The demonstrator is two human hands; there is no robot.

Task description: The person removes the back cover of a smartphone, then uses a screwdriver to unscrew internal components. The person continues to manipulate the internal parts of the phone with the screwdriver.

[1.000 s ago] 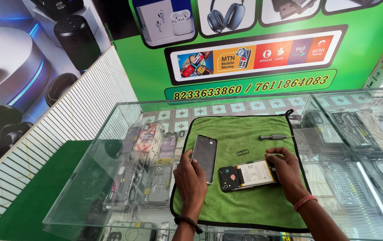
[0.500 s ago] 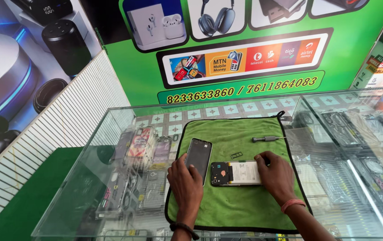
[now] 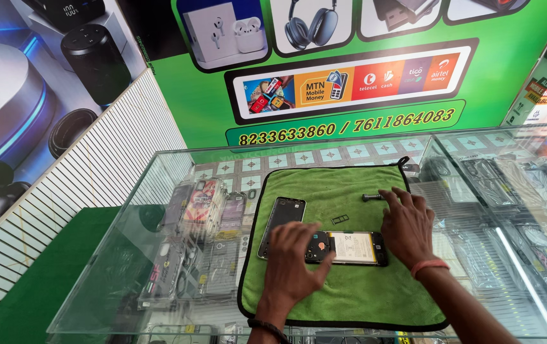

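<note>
While both hands work over it, the glass surface [image 3: 159,210] stretches widest, a clear showcase top with packaged accessories stacked on the shelves beneath. On it lies a green cloth [image 3: 350,293], soft and napped with a dark stitched border, square in shape. Two phone parts rest on the cloth: a dark display panel [image 3: 281,220], flat, glossy and rectangular, lying lengthwise away from the person, and just beside it an opened phone body [image 3: 353,247] lying crosswise, its pale battery face up and its dark camera end under the left fingers.

I judge the step in hand to be the disassembly or refitting of the phone, with its shell already apart. The left hand [image 3: 292,261] lies spread, palm down, fingertips on the camera end of the phone body and the near end of the display panel, pinching nothing. The right hand [image 3: 407,223] is also spread and empty, fingers reaching toward a small dark screwdriver [image 3: 372,197] lying near the cloth's far edge; whether they touch it I cannot tell. A tiny metal tray frame [image 3: 340,219] sits between the panel and the right hand. Taking the slim tool calls for a fine fingertip pinch while the other hand steadies the body.
</note>
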